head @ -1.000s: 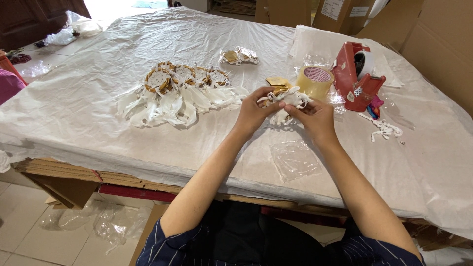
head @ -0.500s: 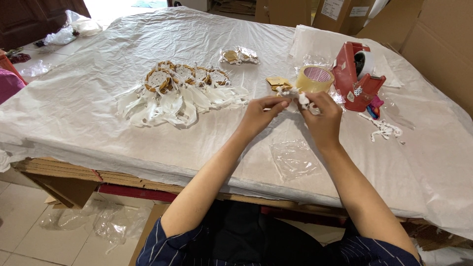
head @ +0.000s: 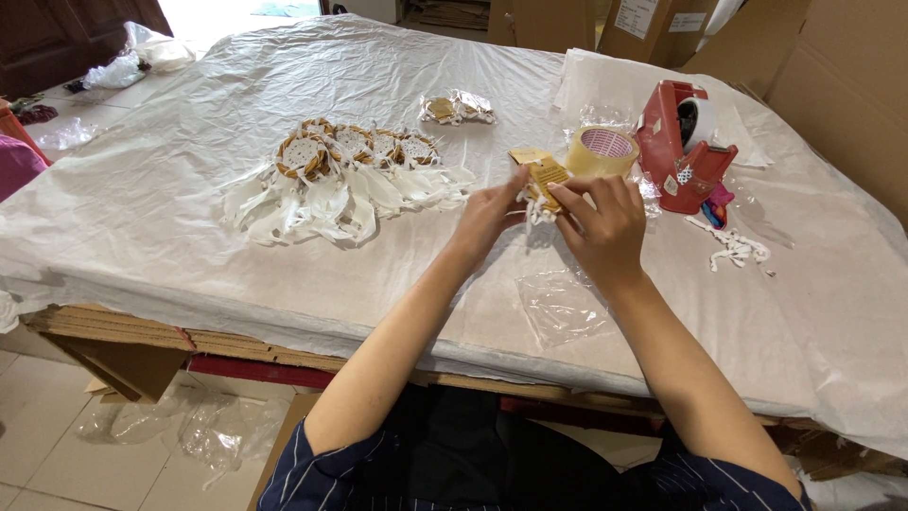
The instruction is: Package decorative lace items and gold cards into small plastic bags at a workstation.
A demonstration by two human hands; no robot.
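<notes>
My left hand [head: 492, 210] and right hand [head: 605, 222] met above the middle of the desk [head: 170, 208]. Both were closed in a pinch on one small woven yellow piece [head: 546, 178] with white feathers [head: 535, 210] hanging under it. The left fingers gripped its left edge; the right fingers gripped its right side from above. Holding it from both sides kept it clear of the desk, probably so the feathers could hang loose.

Just behind the hands lay a second yellow piece [head: 526, 156] and a roll of clear tape [head: 602, 150], both within easy reach. To the right of the roll stood a red tape dispenser [head: 683, 144], with white cord scraps [head: 738, 248] near it. An empty clear bag [head: 565, 308] lay flat on the desk in front of my right wrist.

Well apart to the left, a row of finished woven rings with white feathers [head: 345, 175] was laid out in overlap. One bagged item [head: 457, 108] rested behind that row. A white plastic sheet [head: 378, 57] covered the whole desk, apparently as a clean surface. Cardboard boxes [head: 842, 76] stood at the far right.
</notes>
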